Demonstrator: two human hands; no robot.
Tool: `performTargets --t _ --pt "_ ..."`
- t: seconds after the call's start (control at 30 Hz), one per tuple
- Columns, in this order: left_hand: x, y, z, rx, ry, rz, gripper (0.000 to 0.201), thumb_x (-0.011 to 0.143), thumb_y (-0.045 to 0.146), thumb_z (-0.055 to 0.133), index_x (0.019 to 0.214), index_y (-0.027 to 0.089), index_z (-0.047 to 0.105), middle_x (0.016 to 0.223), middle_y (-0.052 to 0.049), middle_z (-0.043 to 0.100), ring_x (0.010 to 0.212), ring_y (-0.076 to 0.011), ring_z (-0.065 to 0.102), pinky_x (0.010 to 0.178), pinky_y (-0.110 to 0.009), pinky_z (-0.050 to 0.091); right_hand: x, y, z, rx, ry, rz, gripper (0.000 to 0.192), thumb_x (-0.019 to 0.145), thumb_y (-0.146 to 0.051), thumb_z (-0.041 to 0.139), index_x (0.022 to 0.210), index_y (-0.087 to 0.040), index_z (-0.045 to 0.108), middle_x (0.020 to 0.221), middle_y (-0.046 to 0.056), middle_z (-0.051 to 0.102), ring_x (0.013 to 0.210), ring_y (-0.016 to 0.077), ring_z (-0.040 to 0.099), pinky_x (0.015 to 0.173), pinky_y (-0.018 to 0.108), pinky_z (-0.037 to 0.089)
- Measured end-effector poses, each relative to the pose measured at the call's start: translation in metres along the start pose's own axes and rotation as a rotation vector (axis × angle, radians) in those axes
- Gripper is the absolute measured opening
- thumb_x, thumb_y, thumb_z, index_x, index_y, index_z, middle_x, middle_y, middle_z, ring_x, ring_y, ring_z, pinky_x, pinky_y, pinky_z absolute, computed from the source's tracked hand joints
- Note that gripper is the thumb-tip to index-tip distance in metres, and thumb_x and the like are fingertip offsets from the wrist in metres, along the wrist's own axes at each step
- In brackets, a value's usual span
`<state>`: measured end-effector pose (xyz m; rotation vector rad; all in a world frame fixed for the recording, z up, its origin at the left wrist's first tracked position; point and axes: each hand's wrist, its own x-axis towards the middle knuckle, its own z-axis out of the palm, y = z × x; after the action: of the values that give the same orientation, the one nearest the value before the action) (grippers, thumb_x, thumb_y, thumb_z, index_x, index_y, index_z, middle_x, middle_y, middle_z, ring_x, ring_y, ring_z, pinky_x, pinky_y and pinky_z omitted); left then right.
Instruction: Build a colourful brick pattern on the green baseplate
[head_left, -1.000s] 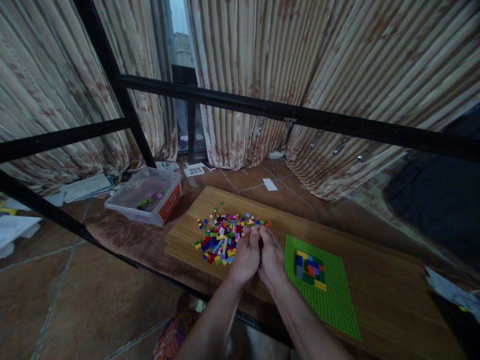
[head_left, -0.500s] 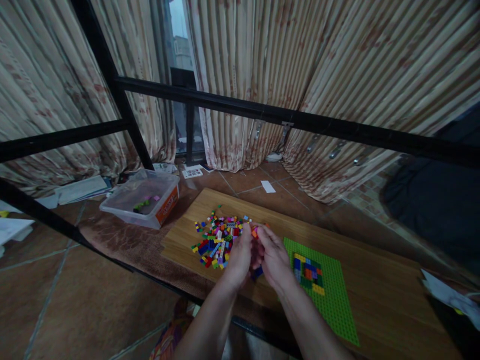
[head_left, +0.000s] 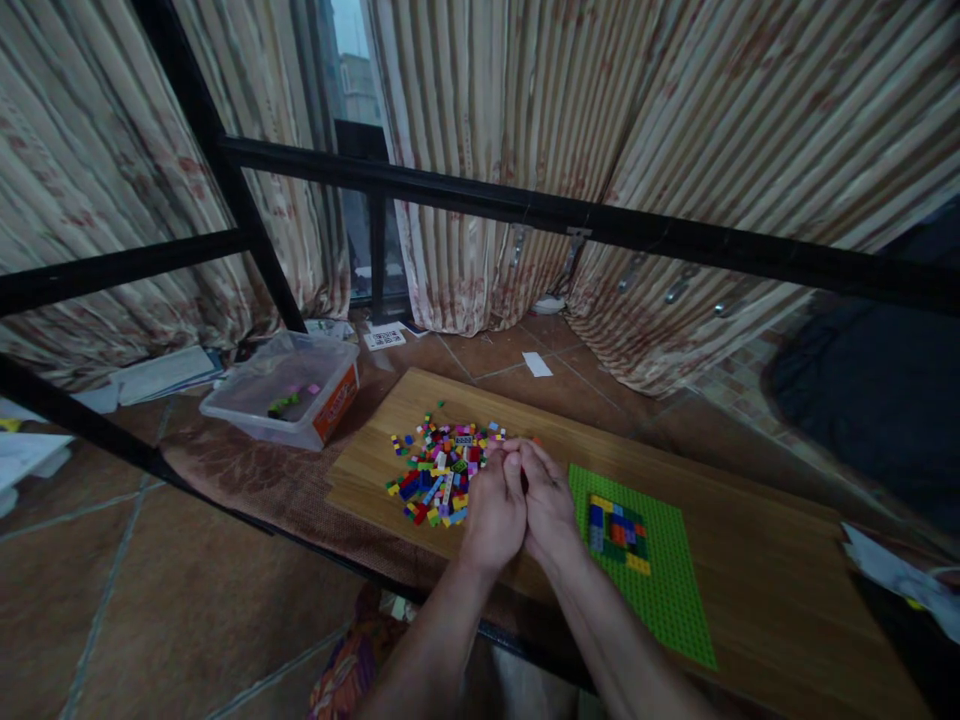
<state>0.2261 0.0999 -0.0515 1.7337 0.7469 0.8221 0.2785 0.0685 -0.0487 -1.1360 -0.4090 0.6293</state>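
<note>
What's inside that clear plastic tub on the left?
The tub holds only a few loose bricks, green and pink, near its middle. The rest of its floor looks bare, though the near wall and the orange label hide some of the bottom edge.

wooden board (head_left: 720, 560), brick pile (head_left: 442, 470), green baseplate (head_left: 660, 590)

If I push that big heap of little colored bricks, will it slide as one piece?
Probably not. The brick pile looks like loose, separate pieces on the smooth wooden board, so it would likely scatter. The pieces look tiny, so probably light and hard.
</note>
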Motion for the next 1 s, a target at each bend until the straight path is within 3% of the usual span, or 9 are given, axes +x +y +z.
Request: performTargets --t 0.17,0.27,0.4,0.47,0.53,0.6,0.67,0.83,1.0 --pt "0.002 -0.005 -0.003 -0.066 0.031 0.019 0.038 0.096 0.039 0.031 0.100 0.017 0.062 0.099 -0.009 0.067 0.092 -0.0188 0.062 0.083 -0.030 0.046 0.002 0.008 0.001 0.067 0.061 0.061 0.022 0.073 -0.043 0.065 0.076 -0.021 0.070 0.089 0.003 0.072 0.088 0.0203 0.063 0.079 0.033 0.049" --pt "0.005 -0.010 -0.003 -0.180 0.027 -0.100 0.049 0.094 0.051 0.031 0.077 0.017 0.061 0.072 -0.005 0.064 0.069 -0.0166 0.061 0.065 -0.026 0.046 0.003 0.011 -0.002 0.092 0.081 0.104 0.026 0.076 -0.045 0.062 0.084 -0.022 0.070 0.099 0.004 0.071 0.094 0.0208 0.062 0.080 0.033 0.049" --pt "0.009 -0.012 0.001 -0.372 0.028 -0.296 0.055 0.087 0.062 0.036 0.056 0.019 0.049 0.044 0.002 0.044 0.043 -0.0114 0.044 0.045 -0.023 0.034 -0.001 0.014 -0.004 0.100 0.084 0.103 0.029 0.078 -0.046 0.061 0.094 -0.023 0.070 0.112 0.004 0.067 0.106 0.0207 0.058 0.083 0.031 0.048" --pt "0.009 -0.011 0.003 -0.458 0.055 -0.351 0.051 0.085 0.060 0.042 0.056 0.018 0.048 0.044 0.004 0.041 0.041 -0.0097 0.040 0.043 -0.022 0.032 -0.003 0.015 -0.004 0.089 0.077 0.088 0.029 0.078 -0.046 0.061 0.094 -0.024 0.070 0.114 0.003 0.066 0.102 0.0196 0.060 0.077 0.028 0.049" --pt "0.009 -0.009 0.005 -0.542 0.071 -0.415 0.047 0.084 0.057 0.046 0.058 0.018 0.050 0.044 0.004 0.042 0.038 -0.0083 0.037 0.040 -0.021 0.029 -0.004 0.016 -0.005 0.075 0.066 0.108 0.034 0.080 -0.050 0.058 0.099 -0.025 0.069 0.109 0.003 0.068 0.084 0.0169 0.064 0.060 0.025 0.048" --pt "0.009 -0.007 0.005 -0.630 0.071 -0.483 0.042 0.083 0.053 0.049 0.061 0.016 0.053 0.045 0.004 0.045 0.036 -0.0078 0.036 0.037 -0.021 0.027 -0.004 0.016 -0.006 0.058 0.059 0.152 0.041 0.081 -0.054 0.055 0.108 -0.025 0.067 0.100 0.004 0.071 0.060 0.0130 0.060 0.042 0.022 0.037" --pt "0.010 -0.006 0.004 -0.725 0.046 -0.537 0.036 0.081 0.048 0.050 0.067 0.015 0.057 0.050 0.002 0.052 0.037 -0.0082 0.041 0.036 -0.020 0.029 -0.003 0.015 -0.007 0.048 0.068 0.179 0.047 0.080 -0.056 0.054 0.115 -0.025 0.064 0.094 0.004 0.072 0.047 0.0102 0.053 0.035 0.021 0.026" --pt "0.010 -0.001 -0.002 -0.880 -0.117 -0.555 0.034 0.070 0.043 0.067 0.082 0.012 0.064 0.065 -0.002 0.061 0.048 -0.0082 0.051 0.041 -0.017 0.036 0.003 0.013 -0.009 0.068 0.116 0.144 0.044 0.077 -0.054 0.060 0.109 -0.023 0.065 0.101 0.005 0.071 0.051 0.0101 0.054 0.035 0.019 0.025" --pt "0.010 -0.001 -0.001 -0.830 -0.134 -0.512 0.033 0.064 0.039 0.075 0.079 0.011 0.064 0.059 0.001 0.058 0.046 -0.0050 0.048 0.041 -0.015 0.033 0.004 0.012 -0.010 0.093 0.067 0.122 0.038 0.075 -0.054 0.063 0.097 -0.024 0.068 0.106 0.004 0.070 0.061 0.0123 0.058 0.039 0.019 0.032"
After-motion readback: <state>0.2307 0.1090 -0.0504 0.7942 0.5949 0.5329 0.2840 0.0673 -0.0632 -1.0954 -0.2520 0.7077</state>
